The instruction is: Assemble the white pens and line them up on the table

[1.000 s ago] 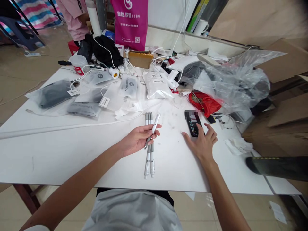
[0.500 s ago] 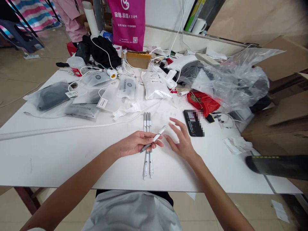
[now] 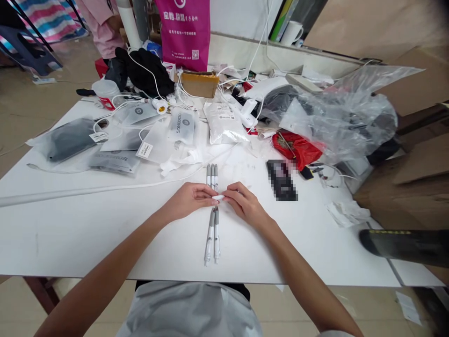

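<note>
White pen (image 3: 218, 198) has swung crosswise above the other pens (image 3: 209, 236) on the surface (image 3: 87, 220); the right hand (image 3: 250, 206), open before, now closes its fingers on it opposite the left hand (image 3: 187, 202)'s pinch, steadying both ends.

1. Magenta bag (image 3: 185, 40), past worktop's (image 3: 147, 248) far edge: "宝怡" starts the big line, "成为一个" in the smaller line. QR code, number too small.
2. Upright-logo pouch (image 3: 182, 128), toward far edge, left of centre: "OCKBROS", sideways, plus round logo.
3. Flat grey pouch (image 3: 114, 161), left half: inverted, partly legible.
4. White packet (image 3: 224, 124): print too small.
</note>
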Motion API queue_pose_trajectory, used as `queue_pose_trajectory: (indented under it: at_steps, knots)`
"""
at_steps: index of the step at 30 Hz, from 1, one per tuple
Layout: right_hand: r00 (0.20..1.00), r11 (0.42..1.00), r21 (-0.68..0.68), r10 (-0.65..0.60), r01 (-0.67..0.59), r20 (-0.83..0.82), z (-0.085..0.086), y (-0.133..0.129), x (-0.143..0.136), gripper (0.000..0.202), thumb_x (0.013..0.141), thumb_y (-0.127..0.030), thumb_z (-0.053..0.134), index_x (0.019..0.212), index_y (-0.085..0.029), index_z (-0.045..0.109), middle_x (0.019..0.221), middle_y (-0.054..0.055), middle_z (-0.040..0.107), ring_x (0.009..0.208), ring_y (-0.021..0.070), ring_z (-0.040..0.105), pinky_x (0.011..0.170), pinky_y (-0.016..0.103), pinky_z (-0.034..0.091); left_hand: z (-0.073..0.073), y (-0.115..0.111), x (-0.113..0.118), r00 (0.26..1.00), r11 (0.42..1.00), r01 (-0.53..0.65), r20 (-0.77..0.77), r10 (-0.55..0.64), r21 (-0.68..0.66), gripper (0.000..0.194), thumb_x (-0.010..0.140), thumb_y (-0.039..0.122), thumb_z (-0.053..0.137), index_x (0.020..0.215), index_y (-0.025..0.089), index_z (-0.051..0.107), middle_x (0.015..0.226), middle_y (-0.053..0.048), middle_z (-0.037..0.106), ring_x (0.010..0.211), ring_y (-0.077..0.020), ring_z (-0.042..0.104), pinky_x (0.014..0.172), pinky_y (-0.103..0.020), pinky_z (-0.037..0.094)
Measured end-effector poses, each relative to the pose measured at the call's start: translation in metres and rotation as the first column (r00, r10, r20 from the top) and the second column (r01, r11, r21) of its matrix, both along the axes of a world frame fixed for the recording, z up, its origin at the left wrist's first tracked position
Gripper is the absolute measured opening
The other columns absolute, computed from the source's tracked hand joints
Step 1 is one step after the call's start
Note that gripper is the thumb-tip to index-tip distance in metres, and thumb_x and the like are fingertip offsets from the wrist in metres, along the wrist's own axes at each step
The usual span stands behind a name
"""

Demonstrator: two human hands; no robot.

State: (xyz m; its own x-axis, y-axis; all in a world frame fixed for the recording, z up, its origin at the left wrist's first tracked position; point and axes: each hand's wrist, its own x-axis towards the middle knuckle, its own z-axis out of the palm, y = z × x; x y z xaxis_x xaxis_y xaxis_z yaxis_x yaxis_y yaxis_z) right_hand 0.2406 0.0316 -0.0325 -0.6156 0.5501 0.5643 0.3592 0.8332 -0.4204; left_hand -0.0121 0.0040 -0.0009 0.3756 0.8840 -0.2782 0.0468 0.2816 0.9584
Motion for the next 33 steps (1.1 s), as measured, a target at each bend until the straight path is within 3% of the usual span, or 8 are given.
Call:
queue_pose_trajectory:
  at_steps: [4,8,12,16,22,27,33]
  knots:
    - [1.000,0.997,-0.067,0.028,-0.028,0.006,0.001,0.000,-0.002,0.020,0.110,-0.019,0.054,0.127,-0.023,0.063,0.107,0.011,0.066,0.093,0.0214,0.067,0.078,0.036,0.060,-0.005,-0.001,0.003,0.984,0.979,-0.053,-0.154,0.084,0.199,0.027,0.085,0.045,0.089,0.100,0.022,0.086,0.106,-0.007,0.082,0.095,-0.0230,0.076,0.092,-0.036,0.059]
    - [0.999,0.992,-0.119,0.031,-0.029,0.012,-0.001,-0.002,-0.002,0.024,0.108,-0.021,0.059,0.132,-0.022,0.060,0.110,0.011,0.067,0.093,0.0221,0.066,0.078,0.037,0.059,-0.012,-0.001,0.004,0.943,0.892,-0.021,-0.288,0.169,0.452,0.020,0.096,0.042,0.079,0.103,0.025,0.086,0.094,-0.004,0.078,0.080,-0.0182,0.069,0.074,-0.031,0.054]
    - [0.999,0.988,-0.155,0.002,-0.007,-0.033,-0.001,-0.004,-0.002,0.025,0.108,-0.020,0.059,0.132,-0.024,0.059,0.110,0.010,0.066,0.092,0.0216,0.066,0.077,0.036,0.058,-0.015,-0.001,0.002,0.946,0.781,0.091,-0.299,0.127,0.617,0.027,0.108,0.034,0.062,0.126,0.025,0.081,0.102,-0.007,0.072,0.086,-0.0182,0.067,0.077,-0.032,0.054]
    - [0.998,0.987,-0.160,-0.022,0.013,-0.056,0.001,-0.002,0.000,0.021,0.108,-0.019,0.059,0.127,-0.026,0.061,0.108,0.009,0.068,0.093,0.0217,0.067,0.078,0.037,0.058,-0.015,-0.001,0.000,0.947,0.695,0.190,-0.315,0.056,0.693,0.035,0.112,0.025,0.050,0.139,0.028,0.073,0.113,-0.009,0.068,0.097,-0.0193,0.068,0.085,-0.034,0.056]
    - [0.991,0.988,-0.148,-0.054,0.036,-0.121,-0.003,-0.001,0.000,0.019,0.107,-0.019,0.061,0.124,-0.026,0.065,0.107,0.008,0.072,0.096,0.0226,0.071,0.082,0.039,0.060,-0.020,0.003,0.002,0.934,0.678,0.021,-0.257,0.250,0.735,0.015,0.102,0.028,0.072,0.115,0.024,0.080,0.110,-0.007,0.073,0.098,-0.0196,0.072,0.085,-0.032,0.058]
    - [0.985,0.987,-0.150,-0.084,0.062,-0.147,-0.007,-0.001,-0.001,0.019,0.105,-0.020,0.065,0.123,-0.027,0.066,0.106,0.006,0.076,0.095,0.0215,0.073,0.082,0.038,0.060,-0.017,0.001,0.003,0.927,0.698,-0.007,-0.257,0.273,0.716,0.010,0.100,0.027,0.075,0.107,0.023,0.081,0.104,-0.005,0.075,0.092,-0.0179,0.071,0.071,-0.027,0.055]
    - [0.990,0.992,-0.104,-0.088,0.077,-0.109,-0.009,0.000,0.000,0.020,0.105,-0.020,0.066,0.123,-0.028,0.068,0.106,0.005,0.078,0.095,0.0220,0.072,0.082,0.037,0.059,-0.015,-0.001,0.004,0.922,0.696,-0.003,-0.267,0.279,0.718,0.010,0.100,0.026,0.075,0.107,0.023,0.081,0.102,-0.005,0.075,0.090,-0.0169,0.071,0.071,-0.026,0.055]
